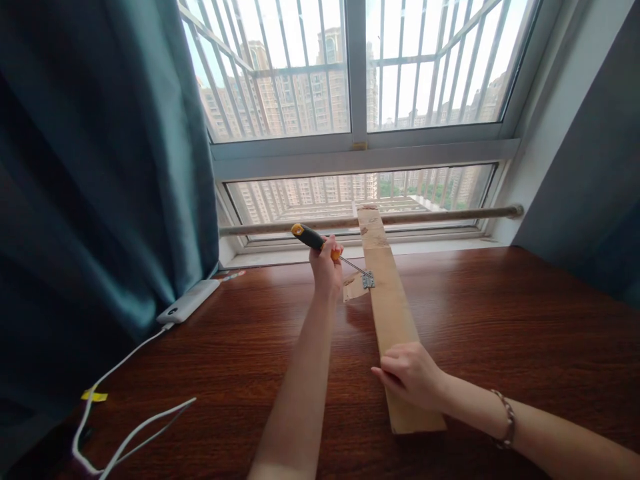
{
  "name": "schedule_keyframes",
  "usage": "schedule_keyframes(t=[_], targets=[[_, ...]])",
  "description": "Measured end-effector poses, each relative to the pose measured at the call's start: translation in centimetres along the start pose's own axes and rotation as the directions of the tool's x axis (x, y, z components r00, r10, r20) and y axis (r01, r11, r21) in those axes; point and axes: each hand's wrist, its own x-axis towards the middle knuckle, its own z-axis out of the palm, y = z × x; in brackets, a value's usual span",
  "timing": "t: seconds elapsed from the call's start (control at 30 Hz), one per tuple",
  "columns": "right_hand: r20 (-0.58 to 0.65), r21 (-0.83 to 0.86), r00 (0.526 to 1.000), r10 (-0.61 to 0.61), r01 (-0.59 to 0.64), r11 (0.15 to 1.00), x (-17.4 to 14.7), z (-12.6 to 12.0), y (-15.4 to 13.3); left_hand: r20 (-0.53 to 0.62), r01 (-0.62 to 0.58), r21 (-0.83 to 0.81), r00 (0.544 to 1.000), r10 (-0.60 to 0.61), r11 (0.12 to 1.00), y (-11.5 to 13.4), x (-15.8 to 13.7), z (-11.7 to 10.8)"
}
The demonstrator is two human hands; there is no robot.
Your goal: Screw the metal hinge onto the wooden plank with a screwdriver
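Observation:
A screwdriver [310,238] with a black and yellow handle is gripped in my left hand [327,265]. Its shaft slants down to the right, and the tip meets a small metal hinge [369,279] at the left edge of a long wooden board [393,293]. Whether the tip sits in a screw is too small to tell. My right hand [413,377] is wrapped over the near part of the board, fingers curled at its left edge. A torn piece of cardboard or thin wood [354,287] lies beside the hinge, partly under it.
The board lies on a brown wooden table [280,320] and reaches the pipe [450,215] before the window. To the left are a white power strip [187,301], a white cable [125,360], a yellow tag [94,396] and a dark blue curtain [110,147].

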Motion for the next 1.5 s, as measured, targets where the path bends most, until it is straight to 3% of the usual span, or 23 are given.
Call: schedule_keyframes(t=[0.3, 0.4, 0.47, 0.53, 0.6, 0.63, 0.67, 0.73, 0.77, 0.83, 0.9, 1.13, 1.5], targets=[[0.038, -0.015, 0.999, 0.021, -0.021, 1.000, -0.3, 0.1, -0.5, 0.047, -0.026, 0.061, 0.999, 0.023, 0.998, -0.5, -0.3, 0.8], [-0.068, 0.037, 0.982, 0.178, -0.176, 0.984, -0.3, 0.0, -0.3, 0.064, -0.035, 0.095, 0.998, 0.029, 0.995, -0.4, -0.5, 0.9], [-0.228, 0.125, 0.909, 0.348, -0.327, 0.937, 0.0, 0.0, 0.6, 0.083, -0.042, 0.105, 0.996, 0.033, 0.994, -0.2, -0.6, 1.0], [-0.382, 0.295, 0.757, 0.531, -0.445, 0.846, 0.4, 0.1, 2.2, 0.097, -0.041, 0.109, 0.995, 0.031, 0.993, -0.2, -0.7, 1.0], [-0.370, 0.553, 0.582, 0.724, -0.488, 0.675, 0.9, 0.3, 4.1, 0.103, -0.033, 0.120, 0.994, 0.020, 0.992, -0.1, -0.7, 1.0], [-0.265, 0.692, 0.535, 0.802, -0.473, 0.544, 1.2, 0.4, 5.1, 0.106, -0.029, 0.128, 0.994, 0.016, 0.991, -0.1, -0.7, 1.0], [-0.127, 0.802, 0.529, 0.839, -0.443, 0.401, 1.4, 0.6, 5.9, 0.110, -0.028, 0.134, 0.994, 0.013, 0.991, -0.1, -0.7, 1.1], [0.132, 0.912, 0.579, 0.805, -0.390, 0.130, 1.6, 0.9, 7.0, 0.124, -0.028, 0.140, 0.992, 0.011, 0.990, 0.0, -0.8, 1.1], [0.216, 0.928, 0.605, 0.766, -0.372, 0.033, 1.6, 1.1, 7.3, 0.134, -0.028, 0.141, 0.991, 0.009, 0.990, 0.0, -0.8, 1.1], [0.312, 0.931, 0.633, 0.708, -0.352, -0.096, 1.5, 1.4, 7.4, 0.154, -0.028, 0.142, 0.988, 0.006, 0.990, 0.0, -0.9, 1.2], [0.354, 0.927, 0.645, 0.678, -0.335, -0.167, 1.4, 1.6, 7.2, 0.161, -0.028, 0.145, 0.987, 0.004, 0.989, 0.0, -1.0, 1.3], [0.366, 0.928, 0.643, 0.673, -0.304, -0.215, 1.5, 1.3, 6.8, 0.166, -0.044, 0.158, 0.986, 0.017, 0.987, -0.2, -1.4, 1.7], [0.352, 0.930, 0.641, 0.682, -0.324, -0.176, 1.6, 1.0, 6.7, 0.274, -0.081, 0.336, 0.962, -0.016, 0.938, -0.4, -1.6, 1.6]])
